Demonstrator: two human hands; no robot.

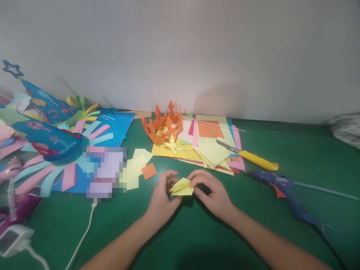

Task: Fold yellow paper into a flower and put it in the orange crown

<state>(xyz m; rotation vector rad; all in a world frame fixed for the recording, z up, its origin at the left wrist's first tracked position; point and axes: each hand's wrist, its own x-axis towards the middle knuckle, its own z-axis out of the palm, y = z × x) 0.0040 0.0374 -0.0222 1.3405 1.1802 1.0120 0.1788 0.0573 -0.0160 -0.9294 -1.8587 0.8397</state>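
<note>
Between my two hands is a small folded piece of pale yellow paper, held just above the green table. My left hand grips its left side, the thumb at the lower edge and the fingers behind. On the right side, my right hand pinches the paper between thumb and fingers. Beyond my hands stand an orange folded-paper crown and a pale yellow paper star flower. A loose orange paper square lies to the left of my left hand.
A yellow-handled utility knife rests on the colored paper stack, blade over pale yellow sheets. Right of my hands lies a blue glue gun with a glue stick and black cord. Decorated blue paper cones and a white cable occupy the left.
</note>
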